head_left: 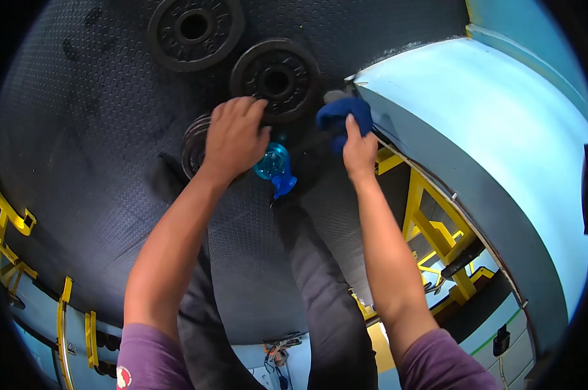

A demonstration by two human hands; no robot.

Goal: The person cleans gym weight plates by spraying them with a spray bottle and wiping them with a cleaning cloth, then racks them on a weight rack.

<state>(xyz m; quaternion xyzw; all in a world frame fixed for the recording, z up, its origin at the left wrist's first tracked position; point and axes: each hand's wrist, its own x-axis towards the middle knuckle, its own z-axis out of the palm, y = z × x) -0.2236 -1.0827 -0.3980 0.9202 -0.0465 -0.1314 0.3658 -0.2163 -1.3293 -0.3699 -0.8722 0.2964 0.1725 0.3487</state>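
My left hand (235, 135) lies over a small stack of dark weight plates (193, 148), its fingers bent over the far edge and its thumb at the right side. The hand covers much of the stack. Just right of it is a spray bottle (271, 162) with clear teal liquid and a blue spray head, close to my thumb. My right hand (360, 151) grips a bunched blue cloth (346, 117), thumb on top, beside the light blue curved panel. Beyond my left fingers, a large round weight plate (276, 79) with a centre hole lies flat.
Another large weight plate (195, 29) lies farther off on the black textured mat (99, 123). To the right rises a light blue panel (463, 97) with a dark edge. Yellow metal frames (430, 227) stand below it, and yellow brackets (8, 208) at the left.
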